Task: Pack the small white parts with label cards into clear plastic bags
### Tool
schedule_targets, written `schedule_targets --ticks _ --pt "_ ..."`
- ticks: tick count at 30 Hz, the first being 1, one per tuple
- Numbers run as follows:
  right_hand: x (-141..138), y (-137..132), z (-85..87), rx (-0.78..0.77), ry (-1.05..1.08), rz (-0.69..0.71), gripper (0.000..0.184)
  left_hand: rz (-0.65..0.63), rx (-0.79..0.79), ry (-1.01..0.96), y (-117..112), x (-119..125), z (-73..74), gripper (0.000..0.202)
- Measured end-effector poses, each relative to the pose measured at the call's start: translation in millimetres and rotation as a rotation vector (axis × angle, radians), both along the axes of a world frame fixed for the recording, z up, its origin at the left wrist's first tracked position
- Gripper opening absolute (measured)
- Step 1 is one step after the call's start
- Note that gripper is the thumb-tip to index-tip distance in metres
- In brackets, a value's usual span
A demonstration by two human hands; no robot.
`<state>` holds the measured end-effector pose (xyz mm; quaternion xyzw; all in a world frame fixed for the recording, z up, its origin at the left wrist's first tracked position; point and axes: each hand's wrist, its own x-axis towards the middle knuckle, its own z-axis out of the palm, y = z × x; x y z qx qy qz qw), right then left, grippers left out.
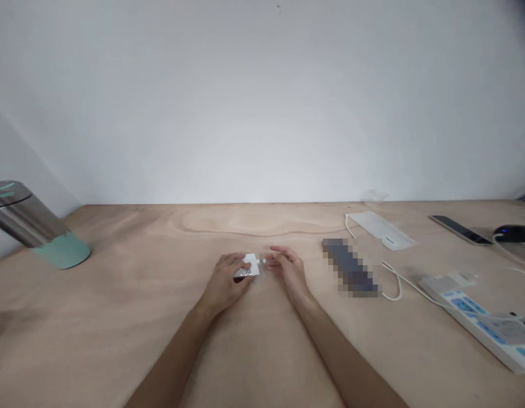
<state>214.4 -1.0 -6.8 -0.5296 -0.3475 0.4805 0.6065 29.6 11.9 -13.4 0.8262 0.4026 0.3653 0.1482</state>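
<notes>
Near the middle of the table, my left hand (pixel 225 279) is closed around a small flat white piece (pixel 252 264) with a dark, shiny lower edge. Clear film or plastic seems to stick out at its right side. My right hand (pixel 291 273) is just to the right, its fingers bent inward beside a tiny white round bit (pixel 264 261). One of its fingers is stretched out while the others look pinched together. What they hold, if anything, is too small to make out.
A steel bottle with a mint base (pixel 60 249) stands at the left. To the right lie a pixelated dark object (pixel 351 269), a white translucent pouch (pixel 383 229), a phone (pixel 460 229), a black device (pixel 517 233) and a white power strip (pixel 478 323) with cables. A wall rises behind.
</notes>
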Motion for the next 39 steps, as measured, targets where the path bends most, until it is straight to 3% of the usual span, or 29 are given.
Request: schedule_targets --ticks 7,17,24,30,39 --pt "-5 1 -5.9 -0.041 -0.132 0.027 0.017 -0.048 0.004 0.041 -3 1 4.2 0.027" --pt "-8 -4 0.2 0.034 -0.12 0.164 0.028 -0.061 -0.001 0.007 -1 -1 -0.1 0.037" --pt "-5 -4 -11.3 0.175 -0.354 0.29 0.034 -0.04 -0.017 -0.058 -3 0 6.8 0.043" --pt "-1 -5 -17.3 0.34 -0.767 0.22 0.047 0.043 -0.083 -0.176 -2 -1 8.9 0.038" --pt "1 0 -15.7 0.445 -0.851 0.226 0.04 0.105 -0.283 -0.35 -3 0 12.3 0.034"
